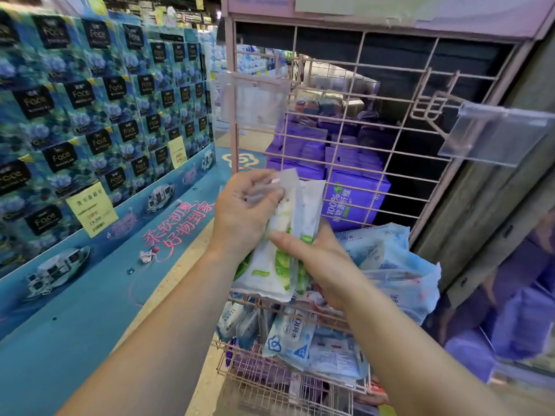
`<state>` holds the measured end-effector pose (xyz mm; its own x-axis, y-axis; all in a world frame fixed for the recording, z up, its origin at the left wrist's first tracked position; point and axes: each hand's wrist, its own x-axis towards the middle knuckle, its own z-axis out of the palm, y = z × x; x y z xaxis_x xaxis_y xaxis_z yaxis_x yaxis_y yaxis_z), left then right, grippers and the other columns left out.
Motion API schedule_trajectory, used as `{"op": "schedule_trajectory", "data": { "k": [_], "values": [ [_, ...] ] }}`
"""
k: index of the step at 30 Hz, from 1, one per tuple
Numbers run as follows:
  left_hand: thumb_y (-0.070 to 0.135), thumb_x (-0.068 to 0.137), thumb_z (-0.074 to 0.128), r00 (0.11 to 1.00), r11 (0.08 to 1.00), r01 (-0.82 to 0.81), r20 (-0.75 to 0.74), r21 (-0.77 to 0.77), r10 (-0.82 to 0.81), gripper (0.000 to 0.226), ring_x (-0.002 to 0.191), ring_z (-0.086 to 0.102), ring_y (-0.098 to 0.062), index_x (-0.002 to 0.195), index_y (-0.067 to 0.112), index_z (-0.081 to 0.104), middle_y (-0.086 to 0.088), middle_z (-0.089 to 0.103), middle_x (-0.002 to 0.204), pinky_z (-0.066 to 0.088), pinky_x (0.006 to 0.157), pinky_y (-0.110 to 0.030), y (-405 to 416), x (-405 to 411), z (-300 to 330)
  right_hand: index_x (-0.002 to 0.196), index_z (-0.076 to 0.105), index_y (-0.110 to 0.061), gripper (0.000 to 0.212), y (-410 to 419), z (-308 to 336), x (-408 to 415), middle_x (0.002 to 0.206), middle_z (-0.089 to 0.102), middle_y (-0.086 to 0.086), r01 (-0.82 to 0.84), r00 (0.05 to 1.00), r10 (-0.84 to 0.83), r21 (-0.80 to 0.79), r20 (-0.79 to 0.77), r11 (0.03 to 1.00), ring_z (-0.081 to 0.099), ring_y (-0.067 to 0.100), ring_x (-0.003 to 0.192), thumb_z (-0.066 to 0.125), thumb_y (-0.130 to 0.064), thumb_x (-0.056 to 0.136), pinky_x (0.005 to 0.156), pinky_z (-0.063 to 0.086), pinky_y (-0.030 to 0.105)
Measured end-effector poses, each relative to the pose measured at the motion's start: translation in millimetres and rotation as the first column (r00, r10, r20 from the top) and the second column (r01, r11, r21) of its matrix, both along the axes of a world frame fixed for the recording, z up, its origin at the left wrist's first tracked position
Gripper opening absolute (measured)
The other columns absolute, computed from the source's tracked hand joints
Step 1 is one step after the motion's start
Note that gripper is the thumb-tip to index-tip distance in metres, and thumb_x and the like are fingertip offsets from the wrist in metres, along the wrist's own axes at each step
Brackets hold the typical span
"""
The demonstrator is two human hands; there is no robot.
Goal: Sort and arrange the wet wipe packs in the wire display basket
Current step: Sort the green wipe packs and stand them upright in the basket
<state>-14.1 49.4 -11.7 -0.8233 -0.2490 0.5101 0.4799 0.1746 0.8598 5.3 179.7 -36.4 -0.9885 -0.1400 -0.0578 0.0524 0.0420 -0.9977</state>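
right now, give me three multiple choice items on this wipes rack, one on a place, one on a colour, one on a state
1. Where do the blue wet wipe packs lie?
A. in the wire basket, right of the hands
B. on the floor by the tissue wall
C. hung on the upper hook

2. What colour is the wire display basket?
A. black
B. pink
C. green

3. What are the hands doing with the white and green packs?
A. both hang idle
B. only one touches them
C. both grip them, held upright over the basket

Answers: 1 A, the blue packs are heaped in the basket beside the right hand. 2 B, its wires and the grid behind are pale pink. 3 C, the left hand curls round the top of the packs and the right hand grips them lower down.
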Motion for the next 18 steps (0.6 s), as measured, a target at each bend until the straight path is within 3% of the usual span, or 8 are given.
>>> {"op": "schedule_trajectory", "data": {
  "k": [3, 4, 5, 7, 9, 12, 14, 18],
  "values": [
    [0.044, 0.063, 0.082, 0.957, 0.978, 0.053, 0.269, 0.2, -0.107, 0.078, 0.101, 0.067, -0.014, 0.13, 0.024, 0.046, -0.004, 0.066, 0.115, 0.054, 0.089, -0.036, -8, -8, -8, 0.11, 0.05, -0.033, 0.073, -3, -5, -6, 0.106, 0.072, -0.004, 0.114, 0.993, -0.113, 0.007, -0.026, 0.994, 0.072, 0.015, 0.092, 0.082, -0.041, 0.045, 0.087, 0.057, 0.042],
    [0.056, 0.059, 0.081, 0.907, 0.951, 0.119, 0.359, 0.286, -0.222, 0.091, 0.107, 0.066, -0.021, 0.135, 0.023, 0.044, -0.007, 0.065, 0.121, 0.052, 0.094, -0.044, -13, -8, -13, 0.109, 0.049, -0.034, 0.071, -2, -6, -8, 0.105, 0.072, -0.006, 0.136, 0.989, -0.135, 0.024, -0.053, 0.99, 0.071, 0.014, 0.092, 0.081, -0.041, 0.046, 0.086, 0.058, 0.041],
    [0.056, 0.062, 0.079, 0.827, 0.891, 0.229, 0.404, 0.393, -0.391, 0.09, 0.109, 0.065, -0.028, 0.136, 0.018, 0.045, -0.011, 0.065, 0.123, 0.05, 0.096, -0.049, -18, -6, -20, 0.111, 0.049, -0.034, 0.072, -1, -6, -10, 0.105, 0.071, -0.007, 0.155, 0.986, -0.152, 0.036, -0.075, 0.987, 0.071, 0.013, 0.092, 0.081, -0.041, 0.047, 0.086, 0.058, 0.04],
    [0.026, 0.075, 0.073, 0.654, 0.775, 0.405, 0.439, 0.486, -0.616, 0.057, 0.106, 0.067, -0.033, 0.126, 0.008, 0.056, -0.017, 0.068, 0.117, 0.053, 0.093, -0.048, -23, 1, -32, 0.118, 0.047, -0.03, 0.08, 1, -7, -15, 0.108, 0.07, -0.005, 0.187, 0.977, -0.181, 0.044, -0.111, 0.981, 0.07, 0.014, 0.097, 0.082, -0.041, 0.047, 0.087, 0.057, 0.042],
    [-0.006, 0.077, 0.062, 0.627, 0.78, 0.51, 0.463, 0.363, -0.626, 0.039, 0.103, 0.068, -0.028, 0.112, 0.01, 0.063, -0.013, 0.072, 0.111, 0.056, 0.089, -0.038, -26, 4, -40, 0.126, 0.042, -0.027, 0.088, 3, -12, -18, 0.114, 0.067, -0.005, 0.176, 0.978, -0.164, 0.09, -0.128, 0.98, 0.067, 0.015, 0.102, 0.083, -0.037, 0.048, 0.089, 0.056, 0.043],
    [-0.025, 0.075, 0.057, 0.698, 0.833, 0.532, 0.479, 0.152, -0.533, 0.05, 0.098, 0.069, -0.015, 0.103, 0.015, 0.066, 0.001, 0.075, 0.101, 0.055, 0.08, -0.021, -24, 0, -49, 0.13, 0.036, -0.025, 0.097, 6, -24, -26, 0.12, 0.065, 0.001, 0.1, 0.994, -0.097, 0.083, -0.048, 0.991, 0.065, 0.019, 0.107, 0.085, -0.021, 0.047, 0.091, 0.055, 0.044],
    [-0.024, 0.071, 0.06, 0.723, 0.859, 0.508, 0.508, 0.069, -0.468, 0.05, 0.096, 0.07, -0.015, 0.101, 0.015, 0.066, 0.003, 0.076, 0.096, 0.056, 0.081, -0.024, -20, -1, -59, 0.132, 0.037, -0.019, 0.097, 7, -31, -32, 0.122, 0.065, 0.008, 0.025, 0.999, -0.028, 0.065, 0.033, 0.998, 0.065, 0.023, 0.107, 0.082, -0.006, 0.047, 0.091, 0.054, 0.047],
    [0.007, 0.054, 0.074, 0.783, 0.896, 0.433, 0.532, -0.095, -0.322, 0.064, 0.105, 0.067, -0.02, 0.115, 0.015, 0.059, -0.003, 0.072, 0.109, 0.05, 0.097, -0.044, -19, -4, -72, 0.124, 0.053, -0.01, 0.082, 5, -38, -41, 0.115, 0.07, 0.01, -0.049, 0.996, 0.042, 0.085, 0.083, 0.995, 0.066, 0.025, 0.107, 0.074, -0.003, 0.045, 0.094, 0.052, 0.048]
  ]
}}
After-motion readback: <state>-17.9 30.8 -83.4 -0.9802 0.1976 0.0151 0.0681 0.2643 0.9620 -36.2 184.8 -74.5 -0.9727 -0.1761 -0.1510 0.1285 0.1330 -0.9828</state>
